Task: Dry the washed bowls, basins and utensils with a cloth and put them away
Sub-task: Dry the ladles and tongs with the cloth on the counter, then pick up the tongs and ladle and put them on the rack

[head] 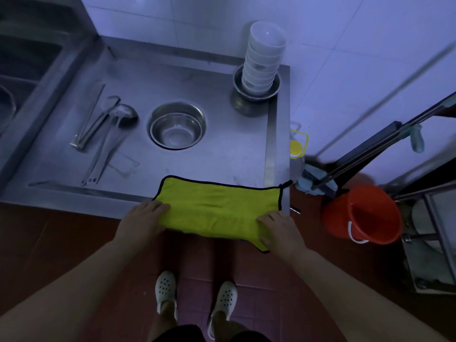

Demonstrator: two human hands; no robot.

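Note:
A yellow-green cloth [217, 208] with a black hem lies spread over the front edge of the steel counter [222, 166]. My left hand [143, 220] grips its left end and my right hand [278, 230] grips its right end, at the counter's edge. A stack of several white bowls [264, 60] stands in a steel basin [255, 95] at the back right. Steel bowls [176, 130] sit nested in a round hole in the middle of the counter. Tongs [90, 119] and ladles [118, 117] lie to the left.
A sink [19, 70] is at the far left. On the floor to the right stand a red bucket [362, 213], a mop frame [365, 154], a bottle with a yellow cap [296, 146] and a metal rack [431, 243]. A tiled wall runs behind.

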